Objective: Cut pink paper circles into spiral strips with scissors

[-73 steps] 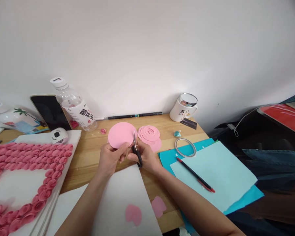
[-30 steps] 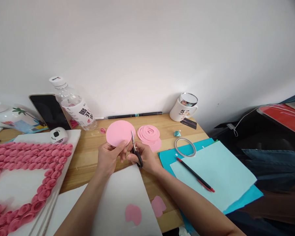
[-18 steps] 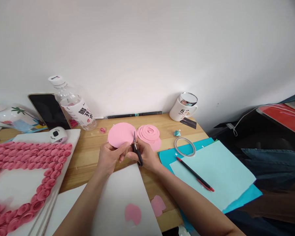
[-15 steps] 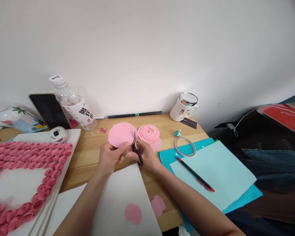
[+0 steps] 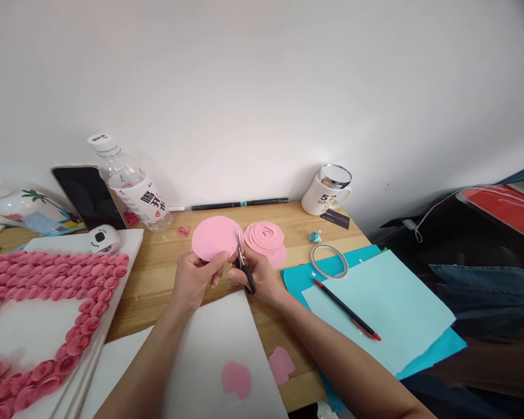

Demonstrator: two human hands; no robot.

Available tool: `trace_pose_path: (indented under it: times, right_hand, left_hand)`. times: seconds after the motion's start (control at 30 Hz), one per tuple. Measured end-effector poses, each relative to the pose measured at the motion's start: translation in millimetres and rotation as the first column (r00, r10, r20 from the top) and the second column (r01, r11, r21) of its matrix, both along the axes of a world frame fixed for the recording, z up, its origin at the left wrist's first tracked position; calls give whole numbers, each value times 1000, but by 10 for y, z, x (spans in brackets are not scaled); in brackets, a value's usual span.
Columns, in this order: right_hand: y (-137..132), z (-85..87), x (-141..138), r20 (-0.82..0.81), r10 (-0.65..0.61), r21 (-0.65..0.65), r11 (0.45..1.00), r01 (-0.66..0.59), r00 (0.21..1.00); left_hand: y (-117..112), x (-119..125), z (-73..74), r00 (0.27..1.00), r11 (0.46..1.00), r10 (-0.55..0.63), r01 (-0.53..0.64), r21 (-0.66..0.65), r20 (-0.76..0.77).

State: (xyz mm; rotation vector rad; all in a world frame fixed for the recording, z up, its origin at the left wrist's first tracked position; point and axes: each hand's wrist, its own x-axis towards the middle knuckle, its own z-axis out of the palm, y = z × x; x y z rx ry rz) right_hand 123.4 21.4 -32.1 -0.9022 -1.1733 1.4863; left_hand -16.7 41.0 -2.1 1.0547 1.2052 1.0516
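Observation:
A round pink paper disc (image 5: pixel 216 237) is pinched at its lower edge by my left hand (image 5: pixel 196 278), thumb on top. My right hand (image 5: pixel 262 278) is closed around black-handled scissors (image 5: pixel 245 273), whose blades point up at the right edge of the disc. How far the blades are apart is hard to make out. Just right of the disc lies a pile of pink paper spirals (image 5: pixel 265 237). Below my hands, pink paper scraps (image 5: pixel 236 379) rest on a white board (image 5: pixel 213 337).
On the left stands a board with rolled pink paper flowers (image 5: pixel 76 343). Behind are a bottle (image 5: pixel 135 192), a phone (image 5: pixel 86 195) and a mug (image 5: pixel 325 192). To the right lie light blue paper (image 5: pixel 388 314), a pen (image 5: pixel 347 309) and a tape roll (image 5: pixel 329 261).
Almost nothing differs. The scissors have shifted very slightly at the disc's right edge, and both hands stay in nearly the same place.

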Motion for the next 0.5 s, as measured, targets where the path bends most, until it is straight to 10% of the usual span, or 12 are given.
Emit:
trace_pose_path:
  times: [0.5]
  right_hand:
    - [-7, -54, -22, -23, -14, -54, 998, 13, 1000]
  left_hand:
    - [4, -18, -23, 989, 1000, 19, -19, -5, 143]
